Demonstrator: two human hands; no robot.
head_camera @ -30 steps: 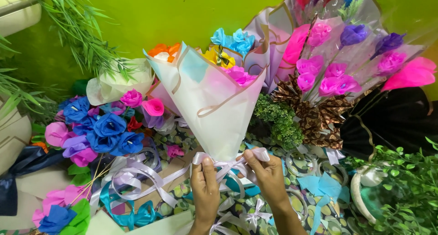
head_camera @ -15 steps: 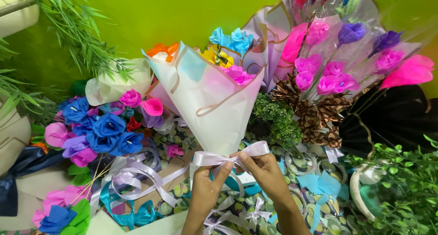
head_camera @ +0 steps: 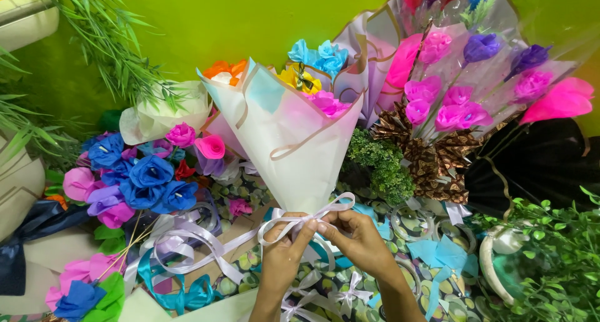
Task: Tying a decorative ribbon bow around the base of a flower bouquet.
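Pinching the white ribbon bow (head_camera: 312,219) at the bouquet (head_camera: 287,134) base, left hand (head_camera: 284,256) and right hand (head_camera: 359,241) fingers are closing on its loops.

Only the person's two hands and forearms showed, rising from the bottom edge of the head view. The left hand (head_camera: 284,253) and the right hand (head_camera: 359,241) were bare, with no gloves, rings or bracelets to be seen on them. Both forearms were uncovered as far down as the frame reached, with no sleeve, cuff or watch showing, and the fingernails looked short and unpainted.
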